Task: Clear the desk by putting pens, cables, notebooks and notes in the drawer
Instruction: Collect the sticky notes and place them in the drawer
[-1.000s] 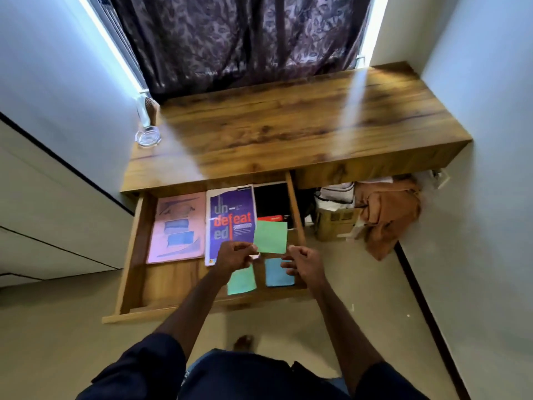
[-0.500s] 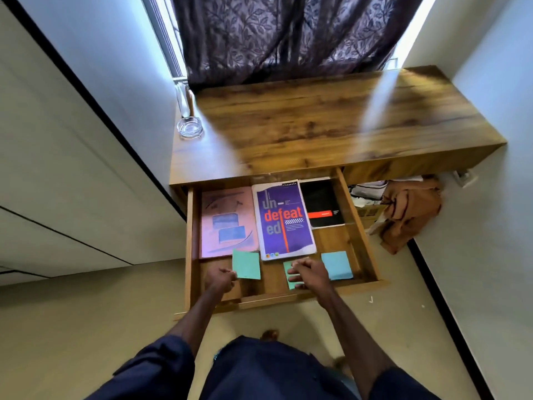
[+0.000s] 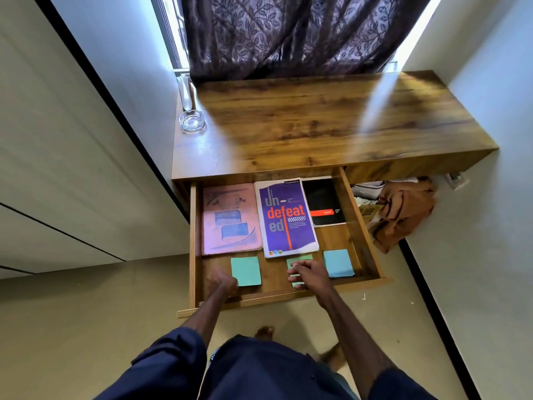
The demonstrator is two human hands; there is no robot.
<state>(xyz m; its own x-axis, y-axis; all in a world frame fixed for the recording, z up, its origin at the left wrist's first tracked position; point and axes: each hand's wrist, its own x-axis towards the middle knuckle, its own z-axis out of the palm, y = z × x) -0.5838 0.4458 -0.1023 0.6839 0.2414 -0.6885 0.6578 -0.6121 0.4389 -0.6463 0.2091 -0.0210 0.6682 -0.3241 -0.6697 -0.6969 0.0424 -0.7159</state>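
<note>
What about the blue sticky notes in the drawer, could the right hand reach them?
Probably yes. The right hand rests on the green notes right beside the blue sticky notes, and nothing lies between them in the open drawer.

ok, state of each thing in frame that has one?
drawer, pulled open
pink notebook, closed, flat in drawer
purple notebook, closed, flat in drawer
black notebook, closed, flat in drawer
teal note, flat on drawer floor
green note, flat, partly covered
blue notes, stacked flat
left hand, fingers curled by teal note, grip unclear
right hand, fingers extended, resting on green note
curtain, drawn
glass ashtray, upright on desk
</note>
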